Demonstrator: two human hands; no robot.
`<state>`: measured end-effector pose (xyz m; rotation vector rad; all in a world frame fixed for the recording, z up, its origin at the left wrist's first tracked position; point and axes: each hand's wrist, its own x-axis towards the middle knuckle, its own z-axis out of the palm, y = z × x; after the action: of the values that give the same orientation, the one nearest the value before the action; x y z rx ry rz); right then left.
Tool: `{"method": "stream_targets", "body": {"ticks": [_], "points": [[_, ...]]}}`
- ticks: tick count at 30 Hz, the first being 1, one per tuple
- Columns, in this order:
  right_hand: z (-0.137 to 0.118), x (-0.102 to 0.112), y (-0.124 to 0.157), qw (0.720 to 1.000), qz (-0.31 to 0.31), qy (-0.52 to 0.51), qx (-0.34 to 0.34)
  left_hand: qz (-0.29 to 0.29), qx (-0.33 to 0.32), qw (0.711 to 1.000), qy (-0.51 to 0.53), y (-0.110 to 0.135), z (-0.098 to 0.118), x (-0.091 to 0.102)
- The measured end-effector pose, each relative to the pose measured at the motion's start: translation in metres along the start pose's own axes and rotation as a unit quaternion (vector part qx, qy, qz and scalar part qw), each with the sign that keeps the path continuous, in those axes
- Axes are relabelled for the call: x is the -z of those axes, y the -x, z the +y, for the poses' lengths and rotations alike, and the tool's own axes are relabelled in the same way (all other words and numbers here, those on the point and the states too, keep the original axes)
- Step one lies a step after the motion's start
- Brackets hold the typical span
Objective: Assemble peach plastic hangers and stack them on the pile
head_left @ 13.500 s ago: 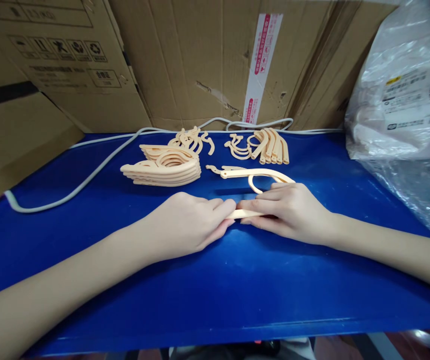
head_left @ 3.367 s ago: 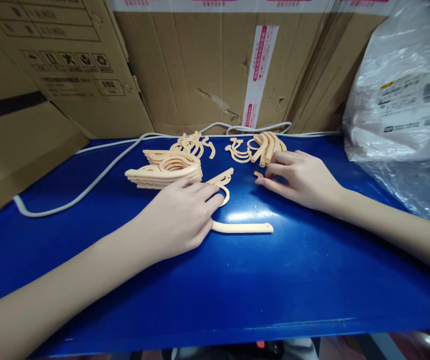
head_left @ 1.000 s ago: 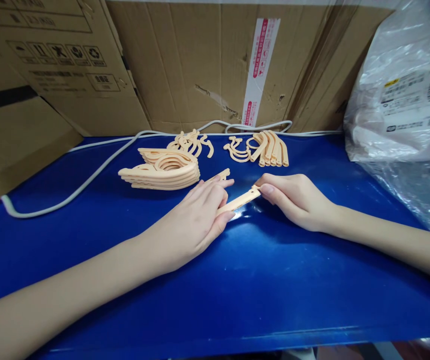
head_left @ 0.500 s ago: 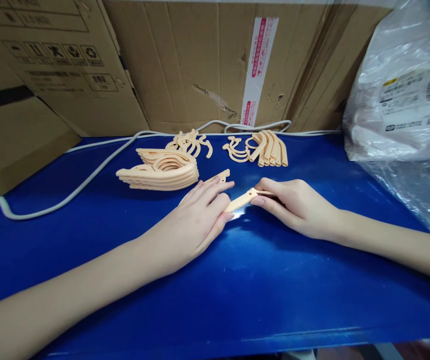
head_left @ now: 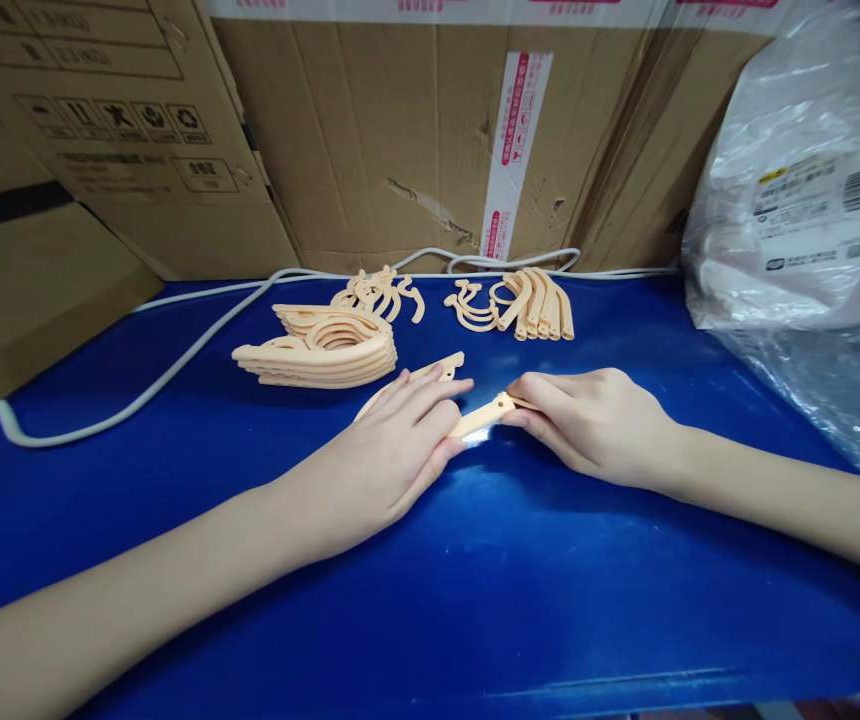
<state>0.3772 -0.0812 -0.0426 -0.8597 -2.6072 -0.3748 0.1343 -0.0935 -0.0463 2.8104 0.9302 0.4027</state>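
Note:
My left hand [head_left: 392, 455] lies over a beige plastic folding hanger part, thumb below it and fingers on top. One holed end [head_left: 484, 416] of that hanger part sticks out to the right between thumb and fingers. Another beige arm [head_left: 451, 365] shows beyond the fingertips; whether the two are joined is hidden under the hand. My right hand [head_left: 599, 420] is closed in a pinch on a thin beige plastic piece [head_left: 524, 403], which meets the holed end. Most of that thin piece is covered by the fingers.
Behind my left hand sits a stack of beige hangers [head_left: 317, 350]. Farther back lie loose hooks [head_left: 374, 292], more hooks [head_left: 471, 312] and curved arms [head_left: 539, 305]. A white cable [head_left: 197, 345] runs along cardboard boxes [head_left: 385, 150]. Plastic-wrapped goods [head_left: 797, 230] stand at right.
The view has tilted up slightly, so everything sits a little lower. My right fingers have closed in nearer the holed end, and less of the thin piece shows. My left hand keeps its hold.

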Motion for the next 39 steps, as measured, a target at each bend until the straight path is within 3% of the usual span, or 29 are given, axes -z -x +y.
{"method": "stream_targets", "body": {"ticks": [18, 25, 33, 39], "points": [[-0.0001, 0.0059, -0.0053, 0.983, 0.042, 0.149, 0.096, 0.002, -0.02, 1.0, -0.014, 0.0014, -0.0006, 0.0029], [0.0006, 0.0064, -0.0064, 0.984, 0.042, 0.136, 0.102, -0.003, -0.024, 1.0, -0.005, 0.0019, -0.0018, 0.0039], [0.0065, 0.002, -0.0052, 0.996, 0.031, 0.019, 0.081, -0.018, -0.036, 0.999, -0.008, 0.0004, -0.0038, 0.0048], [0.0075, 0.0017, -0.0049, 0.997, 0.037, -0.003, 0.074, -0.027, -0.032, 0.999, -0.011, 0.0001, -0.0028, 0.0061]]}}
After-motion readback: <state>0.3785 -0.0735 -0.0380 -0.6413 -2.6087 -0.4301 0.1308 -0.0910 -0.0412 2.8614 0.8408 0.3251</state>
